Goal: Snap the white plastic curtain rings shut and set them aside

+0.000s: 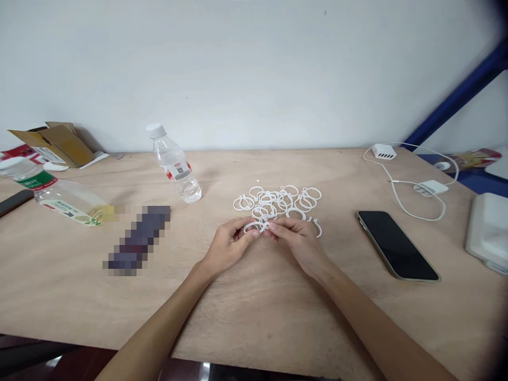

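Left hand (230, 244) was curled around the rounded side of a white ring (263, 227), thumb along its near edge; right hand (294, 234) pinched the same piece at its narrow end, between thumb and fingers. Both gripping, fingertips nearly meeting. Held ring sat directly between the hands, low over the bench (238, 312) — whether it touched the wood, couldn't tell. Seen foreshortened, its longer span ran left to right, narrow end pointing at the right fingertips.

Just beyond, wallward, lay the pile of white rings (273, 199), spread sideways and slightly rightward, so the right hand was nearer to most. Loose rings faced mixed ways, no shared axis. Farther out — water bottle (174, 168) beyond the left hand, phone (398, 246) off to the right, lying at a slant.
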A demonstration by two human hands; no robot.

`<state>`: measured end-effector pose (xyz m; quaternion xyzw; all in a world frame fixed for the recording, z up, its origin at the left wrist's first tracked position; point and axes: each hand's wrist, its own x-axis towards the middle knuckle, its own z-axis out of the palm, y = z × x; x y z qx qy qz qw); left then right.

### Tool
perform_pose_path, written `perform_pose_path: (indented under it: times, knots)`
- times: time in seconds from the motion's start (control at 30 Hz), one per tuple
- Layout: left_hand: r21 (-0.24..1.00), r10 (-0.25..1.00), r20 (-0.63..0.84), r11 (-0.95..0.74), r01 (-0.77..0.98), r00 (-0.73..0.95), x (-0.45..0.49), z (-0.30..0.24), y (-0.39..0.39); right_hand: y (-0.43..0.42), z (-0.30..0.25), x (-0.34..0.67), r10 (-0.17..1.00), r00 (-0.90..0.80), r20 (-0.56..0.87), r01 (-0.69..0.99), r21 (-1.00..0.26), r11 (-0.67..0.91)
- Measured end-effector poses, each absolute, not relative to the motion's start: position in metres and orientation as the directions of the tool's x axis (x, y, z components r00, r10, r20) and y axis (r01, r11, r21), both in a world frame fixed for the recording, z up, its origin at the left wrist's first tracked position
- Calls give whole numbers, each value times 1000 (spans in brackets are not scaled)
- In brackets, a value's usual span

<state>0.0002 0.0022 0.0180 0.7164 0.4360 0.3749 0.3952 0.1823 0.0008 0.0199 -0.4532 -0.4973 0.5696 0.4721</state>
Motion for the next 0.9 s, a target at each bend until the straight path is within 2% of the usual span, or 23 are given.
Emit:
perform_pose_path:
  times: [0.17, 0.3, 0.63, 0.77, 0.9]
  knots:
    - [921, 913, 187, -292, 258, 364, 0, 18, 2, -3, 17, 186, 982, -181, -54, -135, -988, -80]
    - [917, 916, 147, -268, 295, 374, 3, 20, -1, -11, 9, 191, 980, -178, -88, -176, -977, -119]
    - [896, 896, 110, -277, 348, 431, 3, 21, -3, -17, -8, 195, 991, -117, -71, -158, -983, -89]
    - [868, 881, 153, -336, 366, 447, 4, 24, -5, -17, -7, 195, 992, -114, -45, -143, -988, -61]
    - [786, 890, 231, -408, 464, 392, -4, 30, -6, -16, -7, 193, 996, -67, -57, -236, -969, -71]
